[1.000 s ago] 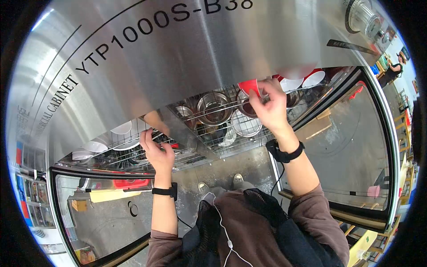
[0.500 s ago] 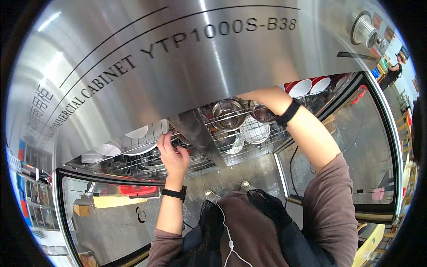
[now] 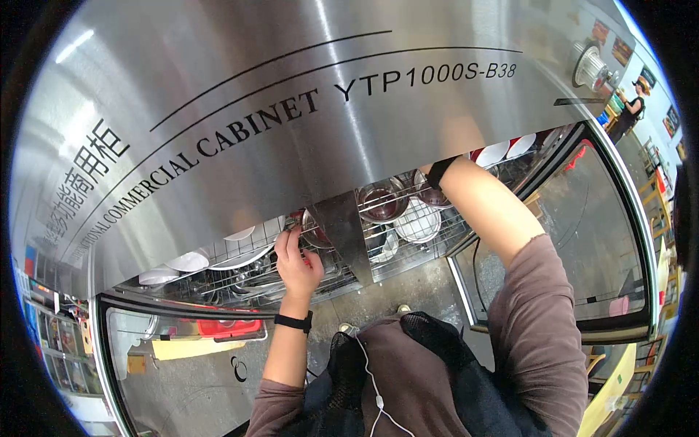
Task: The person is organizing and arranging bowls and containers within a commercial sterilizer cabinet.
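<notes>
My left hand point(image 3: 297, 266) is at the front edge of the wire shelf point(image 3: 251, 247), its fingertips hooked over the wire and its thumb a little apart. White dishes point(image 3: 191, 261) lie on the shelf to its left, and a metal pot point(image 3: 316, 229) stands just right of its fingertips. My right hand point(image 3: 429, 169) reaches into the cabinet; the steel panel hides its fingers, and only the part by the black wristband shows. Below that wrist are metal pots point(image 3: 382, 202) and a white plate point(image 3: 418, 221). Red and white bowls point(image 3: 491, 153) sit to its right.
The steel cabinet front point(image 3: 291, 160) fills the upper view. Glass doors stand open at left point(image 3: 182, 379) and right point(image 3: 575, 240). A steel divider point(image 3: 348, 237) splits the shelves. A red tray point(image 3: 229, 328) shows beyond the left door. Another person point(image 3: 632, 111) stands far off at right.
The view has shifted, so the cabinet lettering sits further right. My right arm has reached deeper behind the panel, the wristband now at its edge. My left hand keeps its place on the shelf.
</notes>
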`<state>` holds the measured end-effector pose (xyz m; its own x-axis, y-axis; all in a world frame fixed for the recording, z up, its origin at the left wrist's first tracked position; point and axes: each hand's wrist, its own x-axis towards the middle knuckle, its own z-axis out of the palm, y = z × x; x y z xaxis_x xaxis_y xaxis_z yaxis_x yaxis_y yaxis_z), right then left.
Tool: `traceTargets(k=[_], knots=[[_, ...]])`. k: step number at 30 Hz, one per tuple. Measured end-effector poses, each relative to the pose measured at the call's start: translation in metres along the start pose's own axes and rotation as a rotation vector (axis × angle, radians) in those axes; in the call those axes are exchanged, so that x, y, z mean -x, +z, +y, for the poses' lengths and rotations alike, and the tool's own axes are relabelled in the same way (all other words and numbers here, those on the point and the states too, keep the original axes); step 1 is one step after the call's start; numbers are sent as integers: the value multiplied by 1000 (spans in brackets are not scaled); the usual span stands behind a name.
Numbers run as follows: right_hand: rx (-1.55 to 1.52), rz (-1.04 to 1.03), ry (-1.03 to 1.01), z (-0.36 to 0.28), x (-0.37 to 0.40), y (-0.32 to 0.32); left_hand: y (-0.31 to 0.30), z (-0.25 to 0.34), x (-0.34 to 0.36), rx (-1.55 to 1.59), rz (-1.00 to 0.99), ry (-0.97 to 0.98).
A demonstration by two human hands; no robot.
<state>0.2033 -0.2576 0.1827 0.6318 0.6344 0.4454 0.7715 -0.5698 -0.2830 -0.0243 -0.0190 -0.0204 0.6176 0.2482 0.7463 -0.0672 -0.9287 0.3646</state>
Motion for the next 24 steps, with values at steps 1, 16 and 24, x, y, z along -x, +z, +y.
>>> traceTargets(k=[1,16,24], knots=[[4,12,-6,0,0,1,-1,1,0,0,5,3],[-330,732,592,100,105,12,19,-9,6,11,110,0],[-1129,641,878,149,120,3,25,12,1,-20,178,-89]])
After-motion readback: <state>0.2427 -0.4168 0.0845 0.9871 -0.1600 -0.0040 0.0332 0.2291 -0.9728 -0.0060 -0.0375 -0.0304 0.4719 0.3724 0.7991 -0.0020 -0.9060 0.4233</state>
